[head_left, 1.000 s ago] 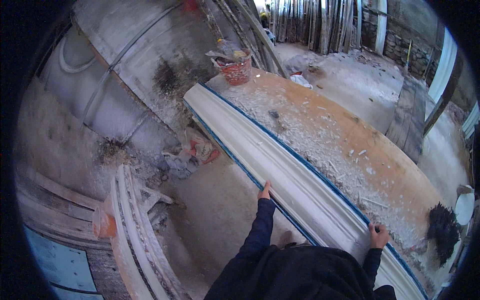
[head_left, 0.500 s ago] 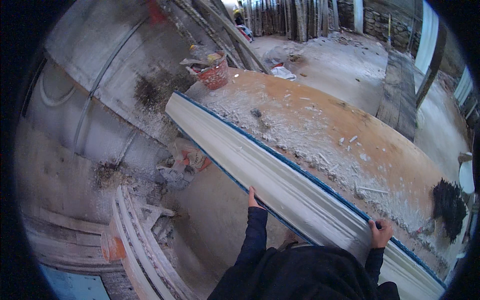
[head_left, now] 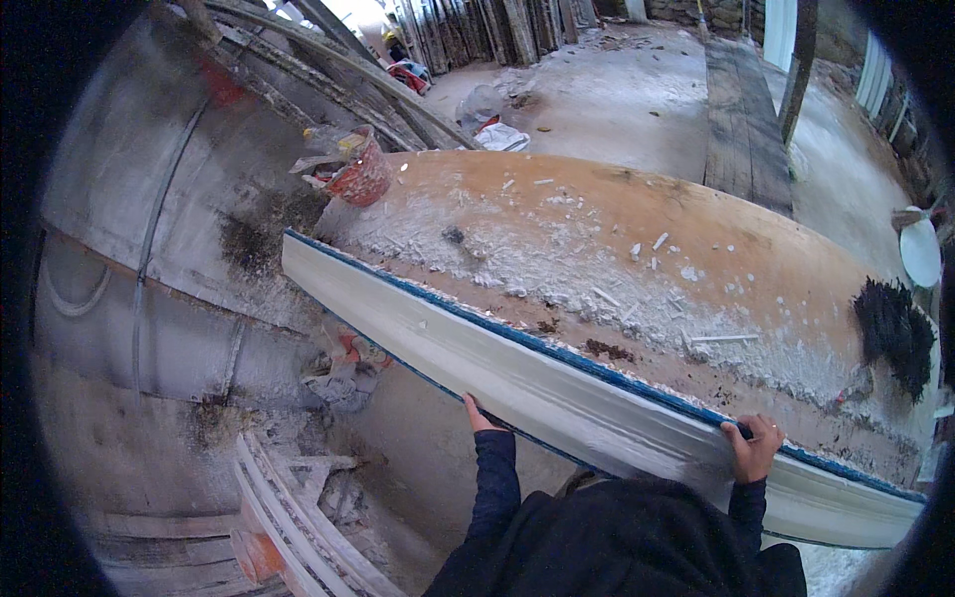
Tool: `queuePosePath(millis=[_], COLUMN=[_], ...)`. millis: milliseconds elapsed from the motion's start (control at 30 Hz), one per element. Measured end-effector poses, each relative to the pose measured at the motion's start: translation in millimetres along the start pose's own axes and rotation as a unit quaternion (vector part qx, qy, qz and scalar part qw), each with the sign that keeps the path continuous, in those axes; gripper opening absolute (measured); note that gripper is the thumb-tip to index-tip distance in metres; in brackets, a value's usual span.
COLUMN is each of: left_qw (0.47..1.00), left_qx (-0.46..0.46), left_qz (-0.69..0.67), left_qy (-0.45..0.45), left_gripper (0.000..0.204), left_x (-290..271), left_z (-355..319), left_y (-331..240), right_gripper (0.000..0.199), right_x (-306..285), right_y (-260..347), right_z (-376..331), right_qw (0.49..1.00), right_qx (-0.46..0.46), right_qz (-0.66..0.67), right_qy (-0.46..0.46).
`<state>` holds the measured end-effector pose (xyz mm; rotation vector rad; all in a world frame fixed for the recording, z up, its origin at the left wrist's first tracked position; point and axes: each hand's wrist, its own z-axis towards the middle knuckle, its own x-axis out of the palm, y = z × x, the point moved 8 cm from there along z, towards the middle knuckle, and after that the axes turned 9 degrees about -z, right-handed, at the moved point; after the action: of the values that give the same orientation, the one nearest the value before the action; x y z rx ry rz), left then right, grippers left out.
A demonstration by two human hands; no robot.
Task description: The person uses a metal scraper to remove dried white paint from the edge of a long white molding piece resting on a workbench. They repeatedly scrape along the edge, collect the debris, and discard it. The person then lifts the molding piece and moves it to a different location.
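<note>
A long white channel-like moulding with blue edges slants across in front of me, from the far left down to the near right. Its inner face is smooth with lengthwise ridges. My left hand grips the near blue edge, thumb on top and the other fingers hidden underneath. On the far blue edge my right hand is closed, fingers curled over the rim. The far edge lies along the near side of a tan worktable strewn with white plaster-like crumbs; I cannot tell whether it rests on it.
A red bucket with plastic waste stands at the table's far left corner. A black bristly clump lies at its right end. White curved strips stand at lower left, near a crumpled bag. Dark planks lie on the floor beyond.
The moulding has swung to lie more crosswise, nearly along the table's near edge, its left end now lower in the picture. Both hands keep hold of it. The view has turned somewhat to the right.
</note>
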<state>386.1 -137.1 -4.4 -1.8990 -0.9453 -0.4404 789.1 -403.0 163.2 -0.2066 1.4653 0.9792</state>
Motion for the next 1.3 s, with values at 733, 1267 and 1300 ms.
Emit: queuePosePath(millis=[733, 1267, 1300], left_qw=[0.999, 0.997, 0.998], left_qx=[-0.052, -0.021, -0.023], left_qz=[-0.008, -0.001, -0.008], left_qy=[-0.01, -0.073, -0.055], left_gripper=[0.056, 0.058, 0.059], left_x=[-21, -20, -18], left_z=[11, 3, 4], left_y=[2, -3, -4], right_gripper=[0.023, 0.022, 0.022], right_x=[-5, -4, -4], right_y=[4, 1, 1], right_z=[-4, -3, -1], right_qw=[1.0, 1.0, 1.0], right_qx=[0.005, 0.004, 0.004], right_qz=[0.007, 0.02, 0.017], right_qy=[0.012, -0.016, -0.021])
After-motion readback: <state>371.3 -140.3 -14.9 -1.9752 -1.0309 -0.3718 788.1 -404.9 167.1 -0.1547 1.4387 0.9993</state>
